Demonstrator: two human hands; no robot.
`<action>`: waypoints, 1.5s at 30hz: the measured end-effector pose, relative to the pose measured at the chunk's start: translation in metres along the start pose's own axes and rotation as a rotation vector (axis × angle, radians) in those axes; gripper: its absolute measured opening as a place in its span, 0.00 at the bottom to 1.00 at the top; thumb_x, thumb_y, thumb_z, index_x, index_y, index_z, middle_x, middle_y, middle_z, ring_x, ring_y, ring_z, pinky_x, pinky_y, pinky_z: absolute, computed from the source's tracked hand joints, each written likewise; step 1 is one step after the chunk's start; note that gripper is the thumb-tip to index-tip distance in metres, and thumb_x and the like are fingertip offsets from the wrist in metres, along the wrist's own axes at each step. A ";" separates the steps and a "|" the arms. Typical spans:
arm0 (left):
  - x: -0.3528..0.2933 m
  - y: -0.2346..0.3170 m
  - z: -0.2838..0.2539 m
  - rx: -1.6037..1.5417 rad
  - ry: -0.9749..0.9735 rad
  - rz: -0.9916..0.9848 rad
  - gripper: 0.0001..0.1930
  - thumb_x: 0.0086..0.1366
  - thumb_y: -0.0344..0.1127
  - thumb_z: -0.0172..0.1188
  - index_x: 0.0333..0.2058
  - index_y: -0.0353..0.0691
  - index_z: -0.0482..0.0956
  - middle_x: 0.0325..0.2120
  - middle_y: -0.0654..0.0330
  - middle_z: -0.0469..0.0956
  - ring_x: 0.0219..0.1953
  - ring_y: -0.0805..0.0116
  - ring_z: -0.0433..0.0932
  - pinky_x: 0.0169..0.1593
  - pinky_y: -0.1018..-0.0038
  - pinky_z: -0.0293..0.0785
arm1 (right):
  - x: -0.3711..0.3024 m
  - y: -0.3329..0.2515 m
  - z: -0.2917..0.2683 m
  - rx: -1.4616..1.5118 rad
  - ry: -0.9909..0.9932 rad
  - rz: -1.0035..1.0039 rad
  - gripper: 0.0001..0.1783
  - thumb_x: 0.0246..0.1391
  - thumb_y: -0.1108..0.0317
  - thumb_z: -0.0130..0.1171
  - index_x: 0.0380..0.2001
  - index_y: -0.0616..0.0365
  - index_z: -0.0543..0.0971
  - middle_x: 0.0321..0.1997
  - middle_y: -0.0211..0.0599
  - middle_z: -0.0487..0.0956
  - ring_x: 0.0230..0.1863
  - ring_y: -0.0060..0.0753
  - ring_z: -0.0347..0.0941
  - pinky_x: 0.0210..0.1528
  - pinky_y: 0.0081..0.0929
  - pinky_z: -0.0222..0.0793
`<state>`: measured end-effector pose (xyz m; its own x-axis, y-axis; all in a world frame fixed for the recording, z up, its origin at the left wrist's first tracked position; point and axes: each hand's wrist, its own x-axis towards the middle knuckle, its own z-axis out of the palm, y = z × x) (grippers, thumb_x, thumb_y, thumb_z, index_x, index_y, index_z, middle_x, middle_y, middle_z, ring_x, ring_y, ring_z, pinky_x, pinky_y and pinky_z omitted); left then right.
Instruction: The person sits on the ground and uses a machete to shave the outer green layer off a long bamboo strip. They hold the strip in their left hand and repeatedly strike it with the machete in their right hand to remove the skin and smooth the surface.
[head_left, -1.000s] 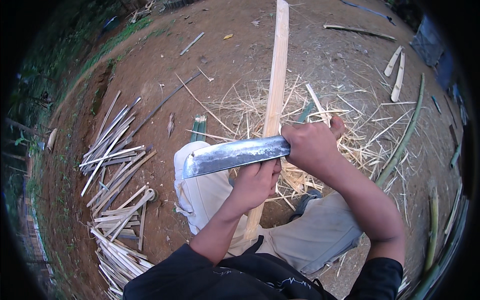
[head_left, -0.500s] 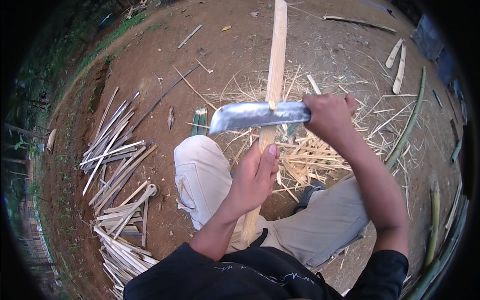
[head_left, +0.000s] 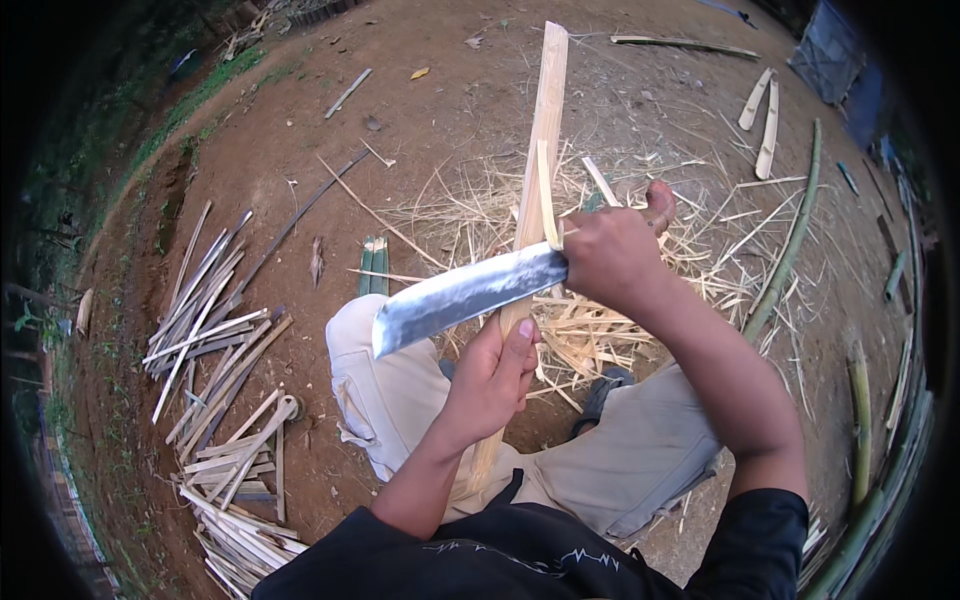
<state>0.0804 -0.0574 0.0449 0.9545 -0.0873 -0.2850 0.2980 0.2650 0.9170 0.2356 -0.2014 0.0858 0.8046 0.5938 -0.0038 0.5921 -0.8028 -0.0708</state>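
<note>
My left hand [head_left: 489, 378] is wrapped round a long pale bamboo strip [head_left: 541, 125], thumb on top. The strip slants away from my lap, its far end over the ground. In my right hand [head_left: 617, 243] is a broad-bladed machete [head_left: 470, 290], its handle hidden in my fist. The blade lies across the strip just beyond my left hand, its squared tip pointing left. A thin curled shaving [head_left: 546, 190] rises from the strip at the blade's edge, close to my right knuckles. Beneath the hands, a heap of pale shavings [head_left: 590, 335] covers the ground between my legs.
Several piles of split strips [head_left: 215, 330] lie on the dirt at left. Short green bamboo pieces [head_left: 373, 266] rest beyond my left knee. A long green bamboo pole [head_left: 795, 240] lies at right, with more poles [head_left: 880, 530] near the right rim. Two pale slats [head_left: 767, 125] lie farther off.
The machete has moved down the strip toward me and tilted, its tip swinging nearer. A shaving now curls up at its edge. The whole view has shifted slightly.
</note>
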 end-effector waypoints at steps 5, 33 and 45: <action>-0.009 -0.002 -0.013 0.008 0.004 -0.118 0.14 0.75 0.45 0.42 0.38 0.41 0.64 0.19 0.71 0.57 0.13 0.85 0.52 0.14 0.84 0.51 | 0.008 0.043 0.009 0.025 -0.028 0.284 0.07 0.52 0.68 0.55 0.31 0.52 0.82 0.24 0.38 0.81 0.25 0.33 0.79 0.31 0.37 0.76; 0.067 0.045 -0.046 -0.436 0.128 0.518 0.21 0.74 0.46 0.40 0.52 0.33 0.67 0.37 0.57 0.73 0.46 0.61 0.76 0.51 0.66 0.73 | -0.018 -0.034 -0.001 1.142 -0.138 0.234 0.26 0.49 0.52 0.69 0.37 0.68 0.80 0.21 0.35 0.77 0.16 0.20 0.68 0.18 0.22 0.62; 0.008 0.040 -0.072 0.670 0.713 0.621 0.21 0.67 0.35 0.56 0.56 0.32 0.67 0.45 0.52 0.72 0.52 0.62 0.72 0.55 0.66 0.68 | -0.010 -0.018 -0.006 0.901 -0.155 0.162 0.13 0.47 0.65 0.70 0.31 0.65 0.82 0.24 0.39 0.80 0.26 0.30 0.75 0.33 0.30 0.71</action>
<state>0.1000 0.0214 0.0599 0.7853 0.4969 0.3694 -0.0818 -0.5081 0.8574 0.2171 -0.1935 0.0932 0.8208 0.5312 -0.2103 0.1620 -0.5694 -0.8059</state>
